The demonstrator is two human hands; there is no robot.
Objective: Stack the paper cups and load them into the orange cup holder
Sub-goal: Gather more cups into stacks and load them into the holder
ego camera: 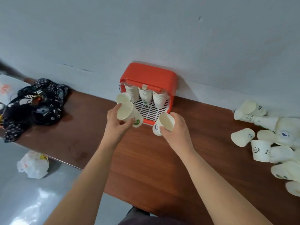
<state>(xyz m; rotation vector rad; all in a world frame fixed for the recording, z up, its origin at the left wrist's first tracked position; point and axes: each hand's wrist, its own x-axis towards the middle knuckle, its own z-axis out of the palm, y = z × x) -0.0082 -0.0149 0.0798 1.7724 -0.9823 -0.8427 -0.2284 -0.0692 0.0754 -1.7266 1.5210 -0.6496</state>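
The orange cup holder (148, 75) stands against the wall on the brown table, with three stacks of white paper cups (145, 95) hanging over its white slotted tray. My left hand (116, 123) grips a paper cup with a green mark (125, 112) just left of the holder's front; another paper cup (123, 98) shows right behind it. My right hand (176, 129) holds a paper cup with a blue mark (164, 123) at the holder's front right corner, its mouth facing me.
A pile of loose paper cups (266, 140) lies on the table at the right. A dark patterned cloth bag (34, 104) sits on the table's left end. A white plastic bag (33, 165) lies on the grey floor below.
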